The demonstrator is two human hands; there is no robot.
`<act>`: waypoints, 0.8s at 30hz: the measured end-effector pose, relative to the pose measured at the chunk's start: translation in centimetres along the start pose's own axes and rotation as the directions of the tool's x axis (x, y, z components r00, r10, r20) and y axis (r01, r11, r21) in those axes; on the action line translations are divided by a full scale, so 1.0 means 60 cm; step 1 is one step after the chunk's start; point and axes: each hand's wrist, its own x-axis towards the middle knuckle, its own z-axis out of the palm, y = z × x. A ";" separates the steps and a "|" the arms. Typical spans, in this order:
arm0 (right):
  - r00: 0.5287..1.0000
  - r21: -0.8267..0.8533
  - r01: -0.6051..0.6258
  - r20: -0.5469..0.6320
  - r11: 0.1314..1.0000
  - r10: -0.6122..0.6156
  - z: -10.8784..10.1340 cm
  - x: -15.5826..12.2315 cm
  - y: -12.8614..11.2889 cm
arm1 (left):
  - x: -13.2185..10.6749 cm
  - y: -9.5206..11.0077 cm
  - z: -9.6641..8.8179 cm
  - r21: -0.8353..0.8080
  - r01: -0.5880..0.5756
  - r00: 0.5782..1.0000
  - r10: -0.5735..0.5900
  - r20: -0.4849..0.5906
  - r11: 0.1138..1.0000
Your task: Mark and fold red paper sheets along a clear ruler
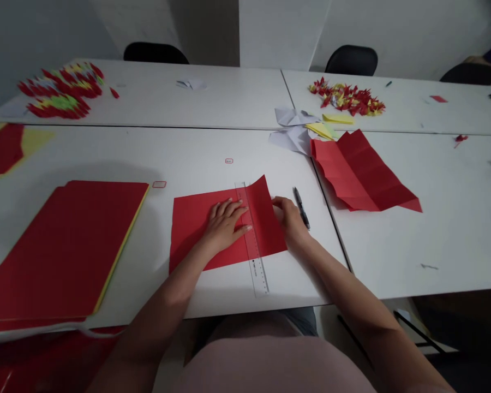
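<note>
A sheet of red paper point(190, 221) lies on the white table in front of me. Across it runs a clear plastic ruler point(259, 278), its near end sticking out past the paper's front edge. Fingers spread, my left hand point(225, 222) presses flat on the paper and ruler. To the right of the ruler the sheet bends upward, and my right hand point(292, 221) has its curled fingers at that raised edge, some of them hidden behind it. A black pen point(301, 207) rests just beyond my right hand.
At left lies a stack of red sheets point(65, 251) with a yellow edge. Creased red paper point(366, 172) stands at right, near white folded papers point(292, 134). Farther back are piles of small folded paper pieces point(61, 90) and paper shapes point(347, 98). Black chairs point(352, 59) stand behind.
</note>
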 end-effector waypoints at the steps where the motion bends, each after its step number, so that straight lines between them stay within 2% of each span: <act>1: 0.998 -0.108 0.050 -0.020 0.993 -0.053 0.003 0.000 0.001 | 0.000 -0.001 0.001 -0.004 0.000 1.000 0.000 -0.001 1.000; 4: 0.977 -0.426 0.201 0.018 0.882 -0.214 0.012 0.003 0.008 | 0.000 -0.001 0.002 -0.019 0.005 1.000 -0.005 -0.002 1.000; 6: 0.966 -0.539 0.249 0.079 0.805 -0.246 0.020 0.006 0.014 | 0.000 0.000 0.001 -0.020 0.012 1.000 -0.012 0.006 1.000; 10: 0.960 -0.572 0.281 0.146 0.771 -0.241 0.036 0.009 0.016 | -0.001 0.001 -0.001 -0.020 0.021 1.000 -0.021 0.024 1.000; 16: 0.962 -0.583 0.274 0.165 0.765 -0.219 0.051 0.006 -0.003 | -0.001 0.001 0.001 -0.001 0.002 1.000 -0.002 0.008 1.000; 24: 0.969 -0.607 0.245 0.151 0.756 -0.194 0.074 0.005 -0.017 | 0.004 0.002 0.010 0.126 0.007 0.999 -0.012 0.039 0.992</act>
